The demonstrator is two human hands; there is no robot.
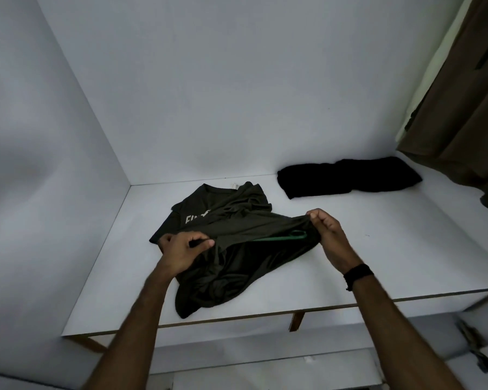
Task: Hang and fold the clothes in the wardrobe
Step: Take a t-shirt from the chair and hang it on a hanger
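My left hand (185, 244) and right hand (325, 228) each pinch an end of the dark shirt (225, 249) (green hanger (279, 237) inside), stretched nine-to-three on the shelf (349, 263), folded black clothes (347, 177) at two o'clock.

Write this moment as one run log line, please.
left hand: grips dark olive T-shirt | right hand: pinches its hem | green hanger: inside shirt | white shelf

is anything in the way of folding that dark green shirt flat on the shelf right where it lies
Nothing visible blocks it. Both the left hand and right hand already grip the dark green shirt, and the white shelf around it is bare. The black folded garment lies apart, toward the back right.
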